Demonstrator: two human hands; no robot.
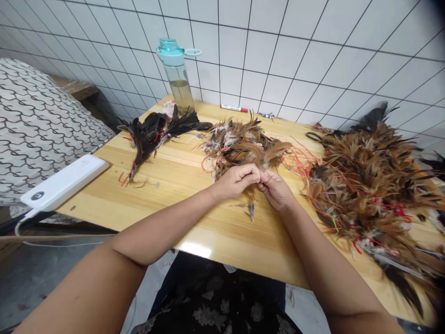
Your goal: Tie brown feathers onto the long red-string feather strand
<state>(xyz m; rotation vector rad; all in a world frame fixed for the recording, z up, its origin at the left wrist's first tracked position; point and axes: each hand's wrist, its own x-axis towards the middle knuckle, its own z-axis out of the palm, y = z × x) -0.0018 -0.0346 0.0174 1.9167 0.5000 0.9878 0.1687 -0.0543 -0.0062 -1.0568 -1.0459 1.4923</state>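
My left hand point(239, 178) and my right hand point(274, 189) meet over the middle of the table, fingers closed in a pinch. Brown feathers point(274, 150) fan out just beyond the fingertips, their lower ends hidden between my hands. Right behind lies a loose pile of brown feathers point(229, 139) with pale fluff and red string. A small dark feather point(251, 211) rests on the wood below my hands. To the right of the pile, tangled red string point(301, 160) runs toward a much larger heap of brown feathers point(368, 162).
Black feather bundles point(149, 134) lie at the left of the wooden table point(225, 232). Behind them stands a water bottle point(179, 79). A red-and-white marker point(233, 108) lies by the tiled wall. A white power bank point(66, 181) with a cable sits at the left edge, beside a patterned cloth point(45, 130).
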